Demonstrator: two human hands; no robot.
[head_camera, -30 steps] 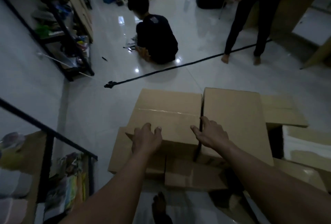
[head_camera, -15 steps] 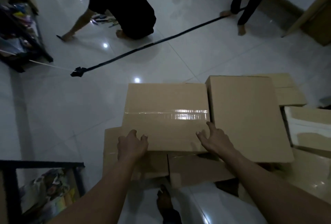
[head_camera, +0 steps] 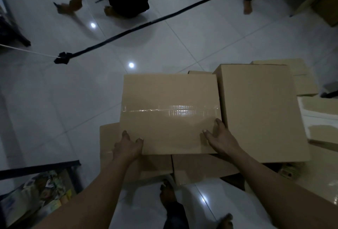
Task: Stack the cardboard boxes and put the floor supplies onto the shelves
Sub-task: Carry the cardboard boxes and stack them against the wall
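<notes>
**Taped box held at its near corners, on top of the pile**

The taped cardboard box (head_camera: 170,113) sits on top of lower boxes (head_camera: 201,168) on the tiled floor (head_camera: 54,100), just beside a taller box (head_camera: 259,111) on its right; whether the two touch along that edge is hard to tell. The left hand (head_camera: 128,146) hooks the near left corner, fingers curled together over the top edge with the thumb out of sight. The right hand (head_camera: 219,139) lies on the near right corner, fingers spread apart, some on the top face and one reaching into the narrow gap by the taller box

The box looks stiff and square, its flaps sealed with a glossy strip of clear tape (head_camera: 172,110), so it should keep its shape when gripped. That tape is likely slick; bare cardboard gives better friction. Weight cannot be read from here. A sound hold, by my judgement, is at opposite side faces or under the bottom edges, palms pressing inward, not on the top face alone, and kept level so it lands flush on the boxes below
</notes>
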